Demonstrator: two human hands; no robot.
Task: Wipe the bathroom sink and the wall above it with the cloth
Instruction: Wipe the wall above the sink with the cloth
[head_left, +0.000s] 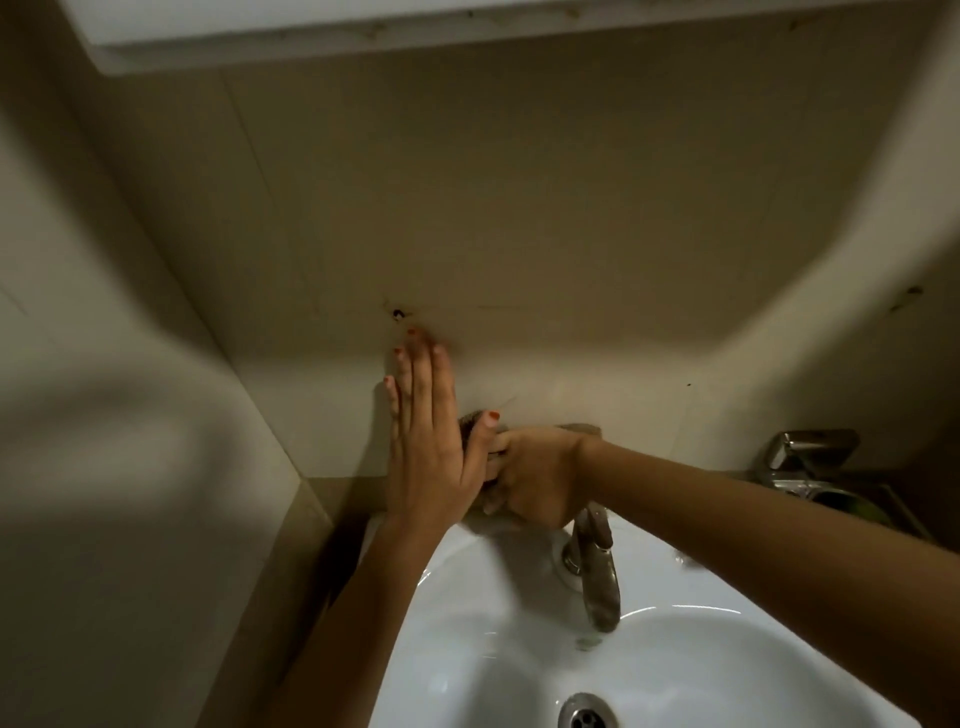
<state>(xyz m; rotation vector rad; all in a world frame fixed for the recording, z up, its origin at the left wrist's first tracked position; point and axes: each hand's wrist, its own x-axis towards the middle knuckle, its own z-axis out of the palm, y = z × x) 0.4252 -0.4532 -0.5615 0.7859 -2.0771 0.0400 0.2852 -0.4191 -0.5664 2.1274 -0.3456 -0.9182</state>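
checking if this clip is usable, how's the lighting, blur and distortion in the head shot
Head view: dim and yellowish, the wall in murky shadow; the left hand and right hand on the cloth are slightly motion-blurred; bright glare arcs on the sink rim; the faucet is soft; wide-angle bending curves the wall edges; the left side is a blurred, shadowed smear.

Head camera looks steeply down, close over the sink, facing the wall.
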